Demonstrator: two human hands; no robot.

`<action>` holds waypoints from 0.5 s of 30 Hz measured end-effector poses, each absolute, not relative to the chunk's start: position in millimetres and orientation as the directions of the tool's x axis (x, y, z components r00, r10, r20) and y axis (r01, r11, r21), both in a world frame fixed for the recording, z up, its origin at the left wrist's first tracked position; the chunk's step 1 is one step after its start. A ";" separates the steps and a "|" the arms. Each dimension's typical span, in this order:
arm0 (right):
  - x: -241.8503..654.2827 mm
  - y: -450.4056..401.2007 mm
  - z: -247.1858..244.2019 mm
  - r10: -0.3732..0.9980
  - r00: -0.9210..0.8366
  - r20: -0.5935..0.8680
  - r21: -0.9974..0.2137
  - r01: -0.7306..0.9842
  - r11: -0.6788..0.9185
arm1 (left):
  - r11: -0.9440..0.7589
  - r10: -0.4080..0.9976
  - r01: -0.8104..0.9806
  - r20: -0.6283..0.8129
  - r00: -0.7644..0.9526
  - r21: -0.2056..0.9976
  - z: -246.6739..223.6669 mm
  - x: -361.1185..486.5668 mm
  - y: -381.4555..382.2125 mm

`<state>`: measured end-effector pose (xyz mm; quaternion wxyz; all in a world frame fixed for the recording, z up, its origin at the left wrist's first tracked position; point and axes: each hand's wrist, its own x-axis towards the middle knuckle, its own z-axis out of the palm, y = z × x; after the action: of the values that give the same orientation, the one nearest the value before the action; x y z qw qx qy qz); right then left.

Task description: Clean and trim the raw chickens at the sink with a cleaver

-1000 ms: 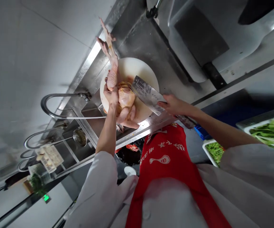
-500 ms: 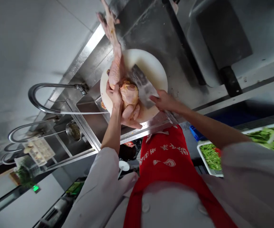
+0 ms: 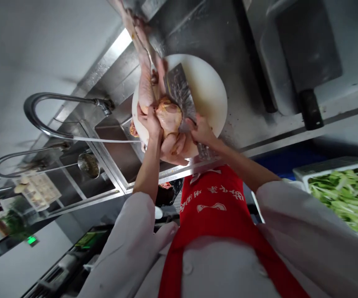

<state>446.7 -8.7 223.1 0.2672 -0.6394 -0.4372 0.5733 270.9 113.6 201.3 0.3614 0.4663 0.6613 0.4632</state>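
Note:
A plucked whole chicken (image 3: 169, 117) lies on the left part of a round white cutting board (image 3: 211, 89), its neck end or legs stretching up past the board's far rim. My left hand (image 3: 150, 121) is closed around the bird near the base of a leg. In my right hand (image 3: 201, 130) is a cleaver (image 3: 181, 89), gripped where handle meets blade. The broad blade stands against the bird's right side, between leg and body. Its cutting edge is partly hidden by the meat.
Left of the board, a curved tap (image 3: 42, 97) pours water into a steel sink (image 3: 109, 136). A second cleaver (image 3: 309, 45) rests on a tray at the upper right. Chopped greens fill a white crate (image 3: 343, 194) at the right. A strainer (image 3: 88, 165) sits in a farther sink.
The cleaver and my right hand have moved left against the chicken, and the blade is more upright. A second leg now shows apart from the first. The camera view has shifted slightly.

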 end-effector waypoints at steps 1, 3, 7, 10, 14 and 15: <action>448.3 -18.5 225.5 0.848 -0.065 -0.526 -0.837 0.220 -0.502 | 0.124 0.951 0.292 -0.030 -0.307 0.948 201.6 270.3 113.7; 456.3 -43.6 231.8 0.788 -0.117 -0.604 -0.796 0.146 -0.588 | 0.123 0.961 0.316 -0.033 -0.274 0.941 200.9 269.9 114.8; 456.2 -61.5 229.9 0.755 -0.144 -0.640 -0.767 0.058 -0.639 | 0.180 0.968 0.386 -0.092 -0.235 0.905 195.7 266.8 120.1; 434.5 -41.6 213.6 0.789 -0.089 -0.608 -0.792 -0.003 -0.611 | 0.203 0.959 0.333 -0.117 -0.260 0.921 193.1 259.9 121.3; 428.6 -31.1 209.3 0.795 -0.122 -0.595 -0.795 -0.056 -0.604 | 0.187 0.957 0.226 -0.124 -0.264 0.956 192.4 254.5 117.4; 434.3 -32.0 212.8 0.792 -0.139 -0.595 -0.794 -0.055 -0.606 | 0.185 0.960 0.245 -0.121 -0.253 0.952 192.5 254.9 116.6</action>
<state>434.3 -32.0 212.8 0.3095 -0.5786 -0.3183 0.6842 254.9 116.6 192.5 0.4031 0.4594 0.6556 0.4435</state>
